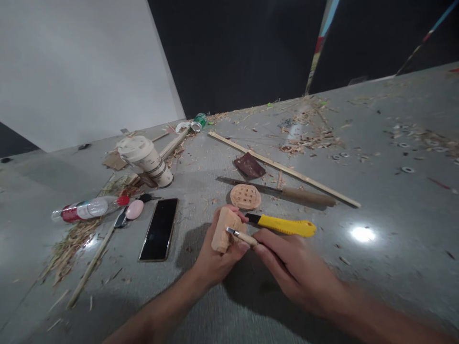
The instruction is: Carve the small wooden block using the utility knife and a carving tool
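Note:
A pale, blocky piece of wood [223, 230] is gripped in my left hand [214, 260], its fingers wrapped round it. My right hand [292, 267] is closed on the wooden handle of a small carving tool [244, 237], whose metal tip touches the wood's upper face. Just beyond the block lies a flat oval wooden piece with a grid of small holes [245, 197]. A yellow utility knife [287, 225] rests on the floor beyond my right hand. Behind it lies a long file [304, 196] with a wooden handle.
Dark sandpaper [249, 165] and a long wooden strip [287, 169] lie farther back. A phone [159, 230], plastic bottle [89, 209], pink oval object [135, 209] and paper cup [145, 160] are on the left. Wood shavings [311, 136] and a green can [198, 123] lie near the wall.

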`<state>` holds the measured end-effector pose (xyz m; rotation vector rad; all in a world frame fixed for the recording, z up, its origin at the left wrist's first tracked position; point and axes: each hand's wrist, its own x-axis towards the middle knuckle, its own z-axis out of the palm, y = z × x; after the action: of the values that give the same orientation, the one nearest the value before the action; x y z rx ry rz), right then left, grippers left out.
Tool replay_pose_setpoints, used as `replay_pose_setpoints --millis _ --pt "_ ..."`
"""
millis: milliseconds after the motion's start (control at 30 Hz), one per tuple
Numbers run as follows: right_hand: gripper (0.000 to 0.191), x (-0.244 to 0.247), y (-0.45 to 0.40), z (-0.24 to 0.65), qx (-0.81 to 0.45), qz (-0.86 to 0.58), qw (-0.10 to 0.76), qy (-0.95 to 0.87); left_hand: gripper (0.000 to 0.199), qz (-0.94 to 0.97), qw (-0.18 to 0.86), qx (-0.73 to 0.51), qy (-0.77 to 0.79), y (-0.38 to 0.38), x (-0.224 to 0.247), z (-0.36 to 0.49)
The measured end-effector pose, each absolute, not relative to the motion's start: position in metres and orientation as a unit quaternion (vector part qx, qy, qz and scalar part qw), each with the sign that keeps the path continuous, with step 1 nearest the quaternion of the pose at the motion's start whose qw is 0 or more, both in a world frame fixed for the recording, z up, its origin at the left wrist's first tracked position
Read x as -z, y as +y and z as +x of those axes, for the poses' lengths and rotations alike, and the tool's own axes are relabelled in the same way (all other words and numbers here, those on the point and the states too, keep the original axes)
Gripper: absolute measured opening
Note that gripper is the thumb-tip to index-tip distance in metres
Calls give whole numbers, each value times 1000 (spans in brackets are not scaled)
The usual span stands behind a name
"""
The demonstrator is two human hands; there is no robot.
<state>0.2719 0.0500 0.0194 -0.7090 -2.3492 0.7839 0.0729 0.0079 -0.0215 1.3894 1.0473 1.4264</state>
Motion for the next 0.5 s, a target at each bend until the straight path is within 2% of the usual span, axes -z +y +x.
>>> replay_pose_setpoints --millis 233,433,500 --pt "24 -22 49 273 -285 -263 284 -877 33 584 411 -547 437 6 12 75" --pt "31 -26 46 276 -315 -285 261 -867 39 601 352 -520 495 1 11 73" --pt "31 -28 46 276 -327 -279 265 -863 36 601 363 -512 495 -3 14 74"
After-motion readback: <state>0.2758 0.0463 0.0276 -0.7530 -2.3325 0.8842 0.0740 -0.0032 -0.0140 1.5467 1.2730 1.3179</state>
